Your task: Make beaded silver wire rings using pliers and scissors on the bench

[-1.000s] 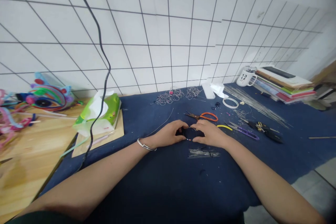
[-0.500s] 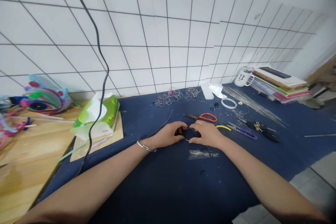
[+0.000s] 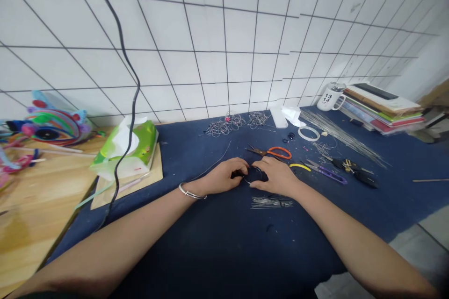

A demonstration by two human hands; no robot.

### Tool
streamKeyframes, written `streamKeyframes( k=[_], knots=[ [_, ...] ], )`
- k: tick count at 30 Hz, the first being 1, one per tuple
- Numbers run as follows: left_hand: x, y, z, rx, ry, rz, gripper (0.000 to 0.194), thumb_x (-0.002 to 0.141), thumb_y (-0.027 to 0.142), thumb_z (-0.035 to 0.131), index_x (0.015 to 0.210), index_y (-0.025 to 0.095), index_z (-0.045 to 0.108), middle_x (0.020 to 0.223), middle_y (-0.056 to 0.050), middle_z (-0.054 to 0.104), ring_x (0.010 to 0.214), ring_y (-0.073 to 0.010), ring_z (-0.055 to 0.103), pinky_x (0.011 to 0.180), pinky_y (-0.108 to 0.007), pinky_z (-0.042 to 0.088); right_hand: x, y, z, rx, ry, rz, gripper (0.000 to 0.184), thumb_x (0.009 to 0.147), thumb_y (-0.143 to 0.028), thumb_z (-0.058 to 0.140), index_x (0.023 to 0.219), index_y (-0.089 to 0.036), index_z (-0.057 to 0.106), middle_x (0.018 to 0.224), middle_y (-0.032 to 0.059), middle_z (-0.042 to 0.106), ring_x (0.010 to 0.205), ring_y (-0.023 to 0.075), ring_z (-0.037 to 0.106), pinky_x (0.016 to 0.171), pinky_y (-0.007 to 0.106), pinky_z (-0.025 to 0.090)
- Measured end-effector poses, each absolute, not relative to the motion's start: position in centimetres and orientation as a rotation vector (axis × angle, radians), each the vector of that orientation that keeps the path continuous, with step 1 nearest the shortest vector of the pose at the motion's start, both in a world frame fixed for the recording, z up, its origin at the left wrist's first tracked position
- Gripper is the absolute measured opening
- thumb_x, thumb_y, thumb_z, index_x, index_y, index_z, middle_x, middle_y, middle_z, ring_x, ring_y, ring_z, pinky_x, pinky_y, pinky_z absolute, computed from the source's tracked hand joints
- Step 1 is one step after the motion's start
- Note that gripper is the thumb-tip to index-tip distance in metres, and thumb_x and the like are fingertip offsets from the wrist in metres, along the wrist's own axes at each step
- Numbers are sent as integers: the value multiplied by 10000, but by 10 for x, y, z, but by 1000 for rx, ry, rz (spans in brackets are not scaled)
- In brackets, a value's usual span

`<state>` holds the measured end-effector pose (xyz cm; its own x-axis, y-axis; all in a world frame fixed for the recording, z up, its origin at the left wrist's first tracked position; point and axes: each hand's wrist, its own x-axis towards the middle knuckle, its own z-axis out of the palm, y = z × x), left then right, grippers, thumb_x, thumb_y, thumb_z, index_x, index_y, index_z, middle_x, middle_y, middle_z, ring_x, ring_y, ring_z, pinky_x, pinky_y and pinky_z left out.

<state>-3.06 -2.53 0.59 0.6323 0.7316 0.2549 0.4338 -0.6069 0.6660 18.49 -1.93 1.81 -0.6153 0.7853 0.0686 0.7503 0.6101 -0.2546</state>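
A thin wire ring (image 3: 249, 182) is held between my two hands just above the dark blue cloth (image 3: 196, 247). My left hand (image 3: 226, 177), with a silver bangle on its wrist, pinches the ring's left side between bent fingers. On the other side my right hand (image 3: 279, 177) curls its thumb and fingers around the ring's right part. Their fingertips nearly meet at the top of the ring, and its outer edges are partly hidden. Close below my right hand lies a bundle of short wires (image 3: 268, 202). Orange-handled scissors (image 3: 278, 152) rest just beyond the hands.
Purple snips (image 3: 331, 176), black-handled pliers (image 3: 363, 177), a white ring (image 3: 308, 133) and long wires (image 3: 343, 135) lie to the right. Tangled wire (image 3: 224, 126) sits by the wall. A mug (image 3: 329, 97) and books (image 3: 389, 107) stand back right, a tissue pack (image 3: 147, 142) left. A black cable (image 3: 136, 88) hangs in front.
The camera view has tilted down slightly. My left thumb has drawn a little away from the ring's lower edge, while both hands stay at the ring.
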Motion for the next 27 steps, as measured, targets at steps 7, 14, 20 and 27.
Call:
streamKeyframes(
  k=[7, 14, 20, 27],
  knots=[
    [-29, -27, 6, 2371, 1021, 717, 175, 714, 170, 545, 884, 183, 586, 1062, -58, 531, 975, -165, 501, 879, -316, 387, 208, -13, 25, -1110, -2665, 595, 432, 746, -405, 560, 1143, -252, 490, 935, 35, 529, 815, 158, 515, 706, 268, 401],
    [-28, -28, 2, 2508, 1042, 659, 140, 741, 175, 522, 853, 203, 601, 1039, -44, 550, 961, -175, 498, 889, -349, 358, 209, -11, 22, -984, -2752, 521, 260, 761, -330, 558, 1006, -247, 588, 959, 34, 533, 921, 178, 496, 798, 289, 381],
    [-30, -26, 0, 2520, 1052, 636, 118, 738, 192, 534, 835, 202, 600, 1049, -42, 552, 957, -179, 501, 881, -352, 363, 211, -12, 23, -969, -2788, 483, 225, 773, -322, 545, 977, -242, 593, 957, 36, 536, 931, 179, 490, 811, 297, 382],
    [-29, -28, 3, 2521, 1071, 626, 83, 755, 206, 527, 805, 189, 591, 1049, -46, 558, 952, -175, 503, 875, -340, 363, 210, -15, 28, -998, -2816, 458, 233, 781, -343, 533, 984, -245, 592, 959, 39, 531, 949, 182, 485, 819, 298, 374]
  ],
)
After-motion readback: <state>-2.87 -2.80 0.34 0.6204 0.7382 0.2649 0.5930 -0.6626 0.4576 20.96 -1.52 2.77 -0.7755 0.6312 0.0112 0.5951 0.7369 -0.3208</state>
